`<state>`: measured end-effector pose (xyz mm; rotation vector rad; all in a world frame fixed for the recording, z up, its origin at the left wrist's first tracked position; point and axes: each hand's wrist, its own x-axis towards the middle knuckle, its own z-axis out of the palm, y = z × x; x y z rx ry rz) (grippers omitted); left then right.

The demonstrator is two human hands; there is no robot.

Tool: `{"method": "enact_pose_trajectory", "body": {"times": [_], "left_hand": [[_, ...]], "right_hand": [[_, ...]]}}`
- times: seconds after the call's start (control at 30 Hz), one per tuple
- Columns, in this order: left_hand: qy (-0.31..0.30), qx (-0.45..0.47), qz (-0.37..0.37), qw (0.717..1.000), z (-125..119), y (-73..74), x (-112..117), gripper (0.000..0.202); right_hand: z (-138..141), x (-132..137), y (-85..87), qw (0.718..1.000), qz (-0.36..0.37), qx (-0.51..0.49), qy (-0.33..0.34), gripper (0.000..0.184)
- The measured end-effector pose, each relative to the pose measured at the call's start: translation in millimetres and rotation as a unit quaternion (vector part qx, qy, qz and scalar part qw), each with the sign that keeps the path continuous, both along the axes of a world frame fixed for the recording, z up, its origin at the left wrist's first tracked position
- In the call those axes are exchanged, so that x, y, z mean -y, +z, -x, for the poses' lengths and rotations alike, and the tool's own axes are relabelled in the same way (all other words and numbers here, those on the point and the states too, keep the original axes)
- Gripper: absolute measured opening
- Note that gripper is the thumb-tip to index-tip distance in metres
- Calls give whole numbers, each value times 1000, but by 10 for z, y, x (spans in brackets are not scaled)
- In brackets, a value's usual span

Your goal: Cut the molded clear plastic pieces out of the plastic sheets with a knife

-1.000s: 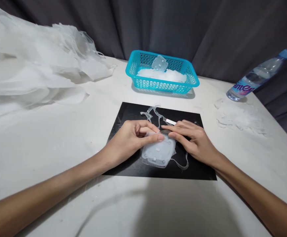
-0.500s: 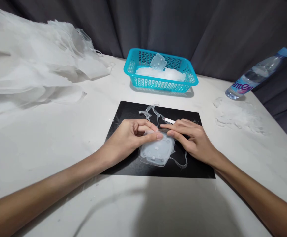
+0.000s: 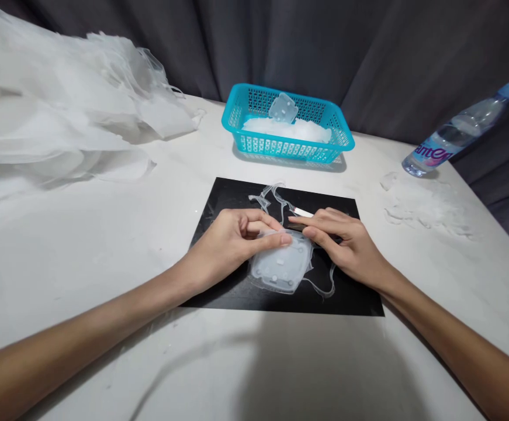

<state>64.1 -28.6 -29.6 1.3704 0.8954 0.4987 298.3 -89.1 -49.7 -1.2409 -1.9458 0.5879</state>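
At the far left, white sheets (image 3: 61,105) are heaped. On the black mat (image 3: 236,296), a translucent plastic piece (image 3: 280,272) is pinched at its far edge by the left hand (image 3: 234,241). Beyond it, whitish pieces (image 3: 287,128) are held in a blue basket (image 3: 280,146). A thin dark tool (image 3: 297,226) is gripped by the right hand (image 3: 346,240), near the piece's far edge. At the right, scraps (image 3: 429,204) are spread nearer than a bottle (image 3: 456,131).

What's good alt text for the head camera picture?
A person's left hand holds a translucent plastic piece over a black mat while the right hand grips a slim, partly hidden tool near its far edge. Behind them sits a turquoise basket; a bottle stands to the right, a white heap to the left.
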Motion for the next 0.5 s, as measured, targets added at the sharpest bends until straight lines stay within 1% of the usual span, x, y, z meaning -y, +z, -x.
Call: {"method": "enact_pose_trajectory", "body": {"times": [0.13, 0.33, 0.5], "left_hand": [[-6, 8, -8, 1000, 12, -12, -1, 24], [2, -10, -18, 1000, 5, -19, 13, 30], [0, -7, -45, 999, 27, -54, 18, 32]], "right_hand": [[-7, 4, -3, 1000, 13, 8, 1, 30], [1, 9, 4, 999, 33, 0, 9, 29], [4, 3, 6, 999, 41, 1, 7, 29]]}}
